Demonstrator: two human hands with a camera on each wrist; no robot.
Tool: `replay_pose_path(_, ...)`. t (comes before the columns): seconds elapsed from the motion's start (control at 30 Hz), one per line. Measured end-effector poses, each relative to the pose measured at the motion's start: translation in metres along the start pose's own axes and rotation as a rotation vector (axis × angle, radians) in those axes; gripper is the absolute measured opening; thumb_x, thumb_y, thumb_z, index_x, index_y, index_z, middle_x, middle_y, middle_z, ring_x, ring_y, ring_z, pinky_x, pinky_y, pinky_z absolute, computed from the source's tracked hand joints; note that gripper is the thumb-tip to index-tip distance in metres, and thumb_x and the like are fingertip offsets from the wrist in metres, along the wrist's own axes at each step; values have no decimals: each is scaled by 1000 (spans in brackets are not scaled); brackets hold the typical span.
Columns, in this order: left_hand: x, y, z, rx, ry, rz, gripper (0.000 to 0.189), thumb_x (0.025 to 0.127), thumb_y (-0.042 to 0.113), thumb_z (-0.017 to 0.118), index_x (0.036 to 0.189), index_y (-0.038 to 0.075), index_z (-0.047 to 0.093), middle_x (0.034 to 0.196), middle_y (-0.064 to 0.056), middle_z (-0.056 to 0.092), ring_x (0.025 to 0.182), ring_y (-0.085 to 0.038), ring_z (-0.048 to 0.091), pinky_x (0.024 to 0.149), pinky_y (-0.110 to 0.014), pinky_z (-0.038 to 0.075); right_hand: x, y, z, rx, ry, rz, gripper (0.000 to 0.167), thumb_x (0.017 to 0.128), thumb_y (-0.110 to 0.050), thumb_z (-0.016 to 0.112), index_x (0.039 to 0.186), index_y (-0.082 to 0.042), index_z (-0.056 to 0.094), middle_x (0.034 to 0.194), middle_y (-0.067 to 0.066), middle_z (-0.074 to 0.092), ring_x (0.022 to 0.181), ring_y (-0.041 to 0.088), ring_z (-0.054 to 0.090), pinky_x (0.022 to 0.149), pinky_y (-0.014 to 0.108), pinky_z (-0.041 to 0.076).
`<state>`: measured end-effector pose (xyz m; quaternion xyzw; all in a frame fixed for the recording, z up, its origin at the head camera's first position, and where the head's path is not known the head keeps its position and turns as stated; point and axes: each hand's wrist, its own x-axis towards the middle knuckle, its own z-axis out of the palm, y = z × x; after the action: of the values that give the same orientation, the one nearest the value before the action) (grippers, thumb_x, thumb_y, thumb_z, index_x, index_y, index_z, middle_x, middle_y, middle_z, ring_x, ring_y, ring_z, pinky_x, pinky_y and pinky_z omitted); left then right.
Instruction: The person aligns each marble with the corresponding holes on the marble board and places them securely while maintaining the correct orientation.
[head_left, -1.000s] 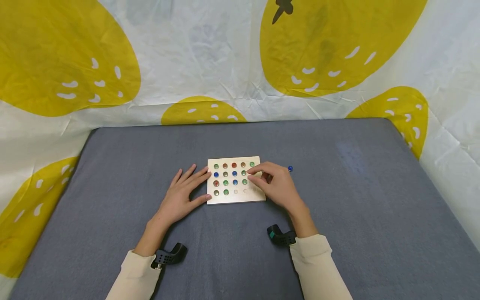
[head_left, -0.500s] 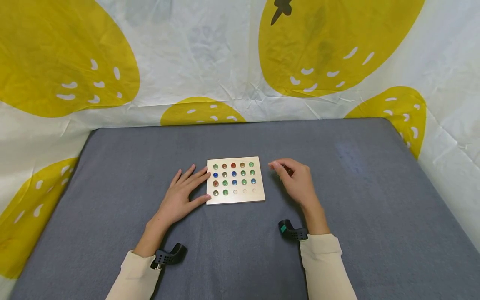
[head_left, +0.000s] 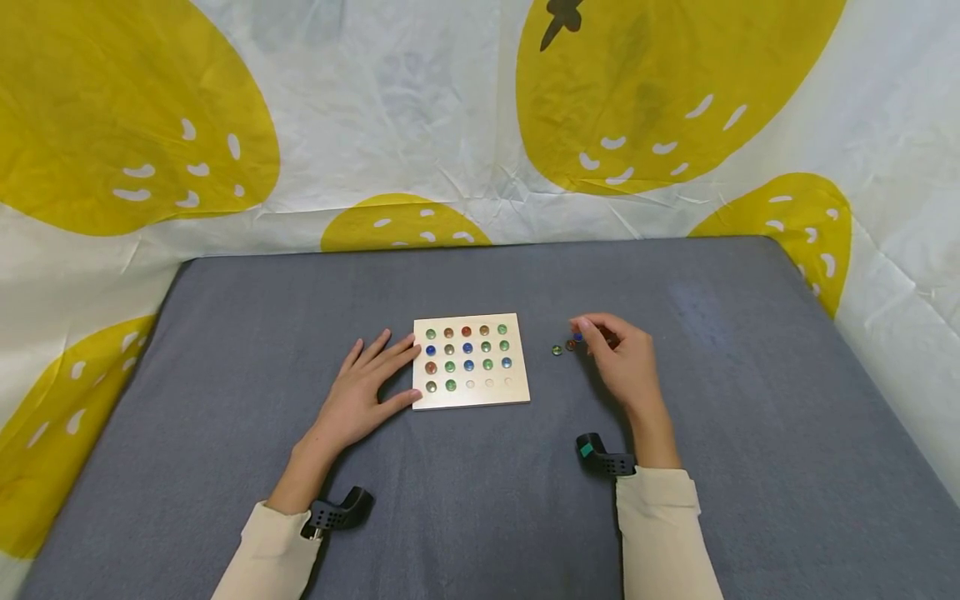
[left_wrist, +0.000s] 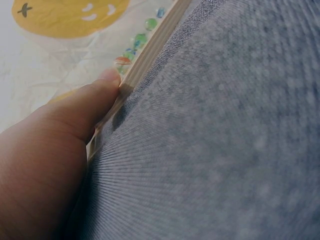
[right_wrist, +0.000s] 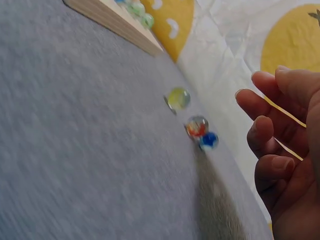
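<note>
My left hand rests with spread fingers against the left edge of a pale wooden board. In the left wrist view the thumb touches the board's edge. Marbles in green, blue, red and amber sit in rows of round hollows; three front-row hollows at the right hold none. My right hand hovers right of the board, fingers loosely curled, nothing between them. Below its fingertips lie three loose marbles: a yellow-green marble, a red-orange marble and a blue marble, the last two close together.
A grey cloth covers the table. Behind it hangs a white sheet with yellow fruit prints. Each wrist carries a black camera mount, such as the right mount.
My right hand has moved off the board to the right, over the loose marbles. A blue marble now shows at the right end of the third row. The left hand stays put.
</note>
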<state>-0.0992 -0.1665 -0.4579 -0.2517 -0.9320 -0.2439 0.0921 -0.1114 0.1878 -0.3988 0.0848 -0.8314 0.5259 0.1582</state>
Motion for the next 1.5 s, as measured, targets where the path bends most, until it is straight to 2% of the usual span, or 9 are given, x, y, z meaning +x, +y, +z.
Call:
replay_pose_path(0.13,0,-1,0,1,-1,-3,65,88,47,65,144,20,48,149,1,39,142,-29,23,114,-53,5,-1,6,-6,4,9,18,19,96,-9,60,101,5,71,92,23,67,69,35,56,56,20,44)
replay_pose_path(0.37,0,0,0,-1,-2,-6,64,88,46,66,143,19,48,149,1,40,142,-29,23,114,-53,6,5,56,-2,-85,54,-11,17,93,-22,66,103,-12,75,93,3,71,75,11,62,65,20,46)
replay_pose_path(0.43,0,0,0,-2,-1,-4,64,88,45,66,143,19,48,149,0,40,142,-29,23,114,-54,6,5,59,-1,-116,55,-18,17,93,-22,66,103,-12,75,94,1,71,76,10,62,66,20,46)
replay_pose_path(0.63,0,0,1,-2,-5,-7,64,88,46,66,144,20,47,149,1,40,142,-28,22,114,-53,5,4,64,0,-150,47,-28,16,92,-18,67,103,-10,74,94,4,69,74,12,59,63,21,44)
replay_pose_path(0.9,0,-2,2,1,-2,-8,64,88,48,65,144,21,47,149,2,39,142,-27,22,114,-53,5,6,65,1,-270,3,-32,15,88,-14,72,100,-7,75,74,4,54,63,15,44,57,27,33)
replay_pose_path(1.13,0,-2,3,7,-5,-12,65,88,49,64,144,21,47,150,2,39,143,-26,21,114,-52,5,7,65,1,-289,-33,-25,21,82,-11,77,102,-7,75,75,5,51,64,16,42,57,28,31)
replay_pose_path(1.5,0,0,1,6,-9,-16,65,88,48,64,144,21,47,150,2,39,143,-26,21,114,-52,5,8,66,2,-326,-49,-16,22,83,-11,76,105,-7,75,77,7,53,64,17,42,56,30,32)
